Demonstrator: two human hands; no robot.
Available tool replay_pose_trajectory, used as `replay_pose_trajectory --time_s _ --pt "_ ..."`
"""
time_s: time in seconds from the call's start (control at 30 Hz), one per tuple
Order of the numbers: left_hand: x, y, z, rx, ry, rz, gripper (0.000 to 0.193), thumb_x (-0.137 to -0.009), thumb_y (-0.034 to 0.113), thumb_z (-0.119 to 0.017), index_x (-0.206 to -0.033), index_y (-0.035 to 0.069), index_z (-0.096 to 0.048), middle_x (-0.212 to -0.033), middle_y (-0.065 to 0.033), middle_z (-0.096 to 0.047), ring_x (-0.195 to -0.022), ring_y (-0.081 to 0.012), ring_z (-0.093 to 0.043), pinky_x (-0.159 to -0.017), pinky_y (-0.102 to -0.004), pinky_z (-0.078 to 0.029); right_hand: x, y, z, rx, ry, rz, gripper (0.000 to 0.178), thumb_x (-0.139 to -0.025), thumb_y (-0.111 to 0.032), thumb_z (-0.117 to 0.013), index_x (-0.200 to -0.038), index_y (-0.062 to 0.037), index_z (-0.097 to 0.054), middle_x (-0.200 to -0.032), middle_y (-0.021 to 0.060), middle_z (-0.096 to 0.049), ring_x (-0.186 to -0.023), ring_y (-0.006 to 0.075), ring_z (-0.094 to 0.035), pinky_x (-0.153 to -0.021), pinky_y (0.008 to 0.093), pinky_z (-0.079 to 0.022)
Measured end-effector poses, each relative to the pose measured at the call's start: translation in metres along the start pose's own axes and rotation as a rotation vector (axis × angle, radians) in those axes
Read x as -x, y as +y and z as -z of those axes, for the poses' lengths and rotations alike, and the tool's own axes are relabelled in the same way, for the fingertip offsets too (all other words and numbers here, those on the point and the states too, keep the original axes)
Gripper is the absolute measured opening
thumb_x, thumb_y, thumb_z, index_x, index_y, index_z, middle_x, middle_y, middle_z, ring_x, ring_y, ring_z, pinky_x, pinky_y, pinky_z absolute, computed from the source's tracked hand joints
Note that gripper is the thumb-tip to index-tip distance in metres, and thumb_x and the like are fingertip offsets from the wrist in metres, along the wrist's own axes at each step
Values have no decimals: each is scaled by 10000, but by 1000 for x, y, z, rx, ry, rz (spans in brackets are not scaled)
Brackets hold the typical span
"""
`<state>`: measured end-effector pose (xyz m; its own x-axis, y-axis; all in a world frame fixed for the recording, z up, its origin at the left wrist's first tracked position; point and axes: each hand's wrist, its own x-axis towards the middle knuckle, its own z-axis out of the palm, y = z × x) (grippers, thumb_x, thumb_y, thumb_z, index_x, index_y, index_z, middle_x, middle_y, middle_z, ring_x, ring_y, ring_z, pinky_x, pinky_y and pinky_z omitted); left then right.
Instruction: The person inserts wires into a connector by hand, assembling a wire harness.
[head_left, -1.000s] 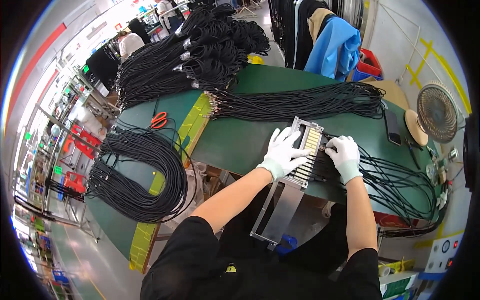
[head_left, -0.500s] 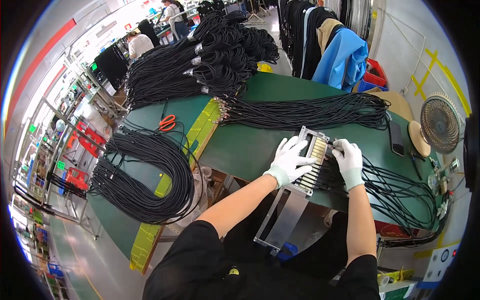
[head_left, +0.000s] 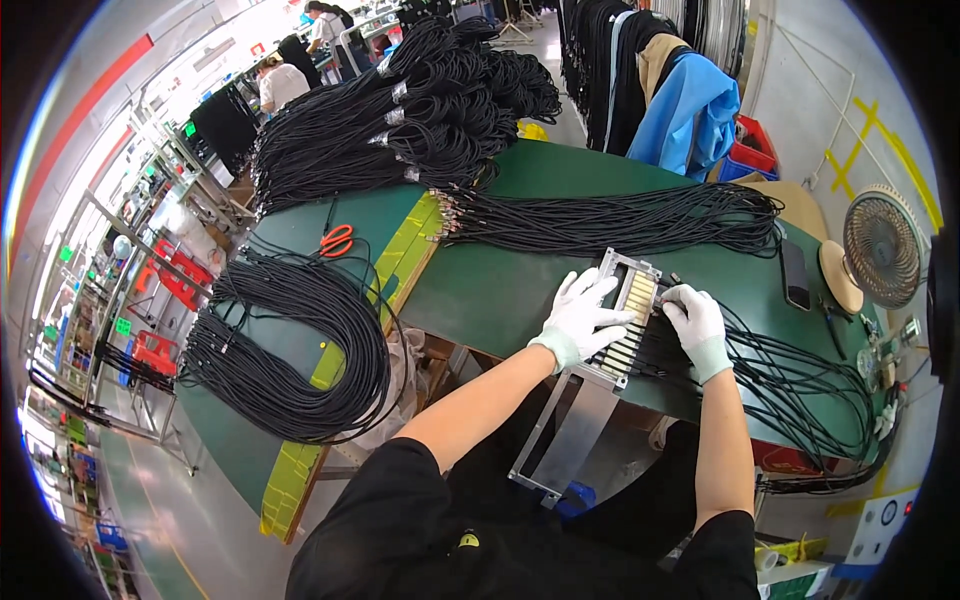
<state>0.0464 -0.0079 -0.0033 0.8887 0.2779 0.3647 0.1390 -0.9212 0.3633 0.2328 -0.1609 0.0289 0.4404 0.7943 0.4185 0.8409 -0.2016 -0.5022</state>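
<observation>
A metal fixture [head_left: 632, 297] with a row of pale yellow slots lies at the table's front edge, its long bracket [head_left: 567, 440] jutting toward me. My left hand [head_left: 585, 320], in a white glove, rests on the fixture's left side with fingers spread and the thumb reaching over the slots. At the right side of the slots, my gloved right hand [head_left: 697, 325] pinches the end of a black cable; its tip is mostly hidden by the fingers. Several black cables [head_left: 790, 380] run from the fixture out to the right.
A cable bundle [head_left: 610, 222] lies behind the fixture, a looped bundle [head_left: 340, 370] to the left, and a tall cable pile [head_left: 400, 120] farther back. Orange-handled scissors [head_left: 336, 241], a phone [head_left: 794, 275] and a fan [head_left: 880, 245] are on the green table [head_left: 480, 300].
The right hand has shifted very slightly left along the fixture's right side, still pinching at the slots. The left hand stays in place on the fixture.
</observation>
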Motion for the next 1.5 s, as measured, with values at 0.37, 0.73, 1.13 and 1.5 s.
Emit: replay_pose_trajectory --time_s 0.37,0.73,1.13,1.5 --pt "0 2 5 -1 -14 15 334 -888 438 -622 -1192 334 -715 -1483 -117 -445 -1421 -350 -299 -1201 -494 -144 0 0 2 -32 -76 40 155 -808 -202 -716 -888 -69 -713 -833 91 -710 -818 295 -631 -770 389 -502" --pt "0 -1 -2 77 30 13 309 -847 437 -657 -1118 319 -748 -1461 -101 -465 -1413 -339 -298 -1195 -519 -134 6 -13 0 -58 -67 82 157 -775 -211 -751 -846 -75 -716 -808 88 -701 -789 297 -613 -745 399 -488" --pt "-2 -4 -2 282 168 111 253 -879 352 -677 -1009 145 -739 -1317 -65 -596 -1348 -304 -422 -1178 -508 -199 7 -35 -10 -9 -36 291 143 -740 -207 -763 -832 -112 -707 -766 40 -662 -808 265 -589 -747 390 -451" --pt "2 1 -4 252 202 58 266 -833 389 -713 -931 143 -730 -1287 -81 -610 -1324 -316 -438 -1169 -516 -202 16 -37 -18 41 -23 336 150 -749 -245 -752 -830 -138 -684 -798 32 -660 -834 256 -593 -757 382 -427"
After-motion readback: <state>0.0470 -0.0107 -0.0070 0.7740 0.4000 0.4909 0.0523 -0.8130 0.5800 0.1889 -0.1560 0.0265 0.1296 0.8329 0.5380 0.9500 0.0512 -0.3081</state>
